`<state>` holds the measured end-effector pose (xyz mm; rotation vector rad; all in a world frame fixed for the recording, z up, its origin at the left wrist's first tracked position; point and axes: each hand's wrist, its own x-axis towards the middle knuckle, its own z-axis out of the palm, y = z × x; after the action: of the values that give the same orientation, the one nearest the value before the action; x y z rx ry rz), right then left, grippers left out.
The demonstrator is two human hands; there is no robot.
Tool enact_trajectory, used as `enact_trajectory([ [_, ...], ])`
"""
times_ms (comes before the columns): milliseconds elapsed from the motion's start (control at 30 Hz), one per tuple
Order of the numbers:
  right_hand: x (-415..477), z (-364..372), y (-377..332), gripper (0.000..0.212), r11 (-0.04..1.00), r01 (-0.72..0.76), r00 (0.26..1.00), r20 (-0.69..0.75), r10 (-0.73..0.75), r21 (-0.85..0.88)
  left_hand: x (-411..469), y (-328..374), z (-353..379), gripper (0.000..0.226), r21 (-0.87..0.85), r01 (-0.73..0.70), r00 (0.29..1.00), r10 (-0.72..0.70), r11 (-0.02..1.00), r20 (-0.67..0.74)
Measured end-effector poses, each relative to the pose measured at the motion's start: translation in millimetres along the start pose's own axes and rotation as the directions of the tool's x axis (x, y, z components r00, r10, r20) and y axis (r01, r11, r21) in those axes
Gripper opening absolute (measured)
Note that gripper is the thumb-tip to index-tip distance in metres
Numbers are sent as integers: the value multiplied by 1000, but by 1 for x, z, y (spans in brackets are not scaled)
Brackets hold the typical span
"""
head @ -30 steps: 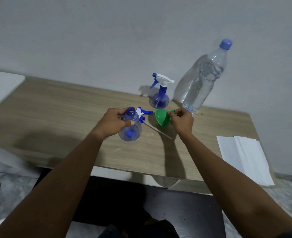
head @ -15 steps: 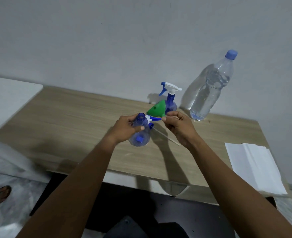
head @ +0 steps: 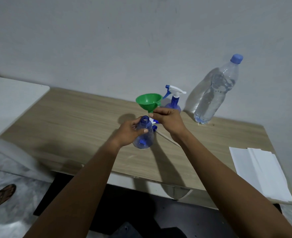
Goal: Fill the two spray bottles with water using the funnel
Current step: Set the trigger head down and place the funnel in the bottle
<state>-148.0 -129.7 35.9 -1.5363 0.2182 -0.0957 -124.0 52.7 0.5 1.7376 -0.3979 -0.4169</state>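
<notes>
Funnel, green, is held upright in the air, mouth up, just above and a little to the right of the open spray bottle; its spout is not in the neck. The right hand has its grip pinched on the spout, thumb and fingertips pressed round the stem, which hides the tip. The left hand has its grip curled round the shoulder of the open spray bottle, which stands on the desk with its blue neck bare. Just behind that bottle a detached spray head lies on the desk, its thin tube running out to the right under the right wrist. The second spray bottle, trigger head on, stands behind the right hand. A tall water bottle with a blue cap stands near it, close to the wall. White paper lies at the desk's right end, well apart. A sandal shows on the floor at lower left.
</notes>
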Motion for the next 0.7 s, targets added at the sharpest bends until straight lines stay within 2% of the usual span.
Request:
enact_trajectory([
  [100, 1, 6, 4, 24, 1000, 6, 998, 60, -7, 18, 1, -3, -1, 53, 1, -5, 1000, 5, 1000, 11],
  [300, 1, 5, 15, 32, 999, -37, 986, 165, 35, 5, 1, -6, 1, 44, -28, -24, 1000, 24, 999, -2],
  [533, -6, 3, 22, 26, 998, -48, 986, 160, 41, 42, 2, -8, -1, 36, 12, -1, 1000, 1, 1000, -19],
  [700, -6, 4, 25, 28, 999, -7, 992, 122, 13, -48, 1, -6, -2, 39, 52, 21, 997, -17, 998, -72],
])
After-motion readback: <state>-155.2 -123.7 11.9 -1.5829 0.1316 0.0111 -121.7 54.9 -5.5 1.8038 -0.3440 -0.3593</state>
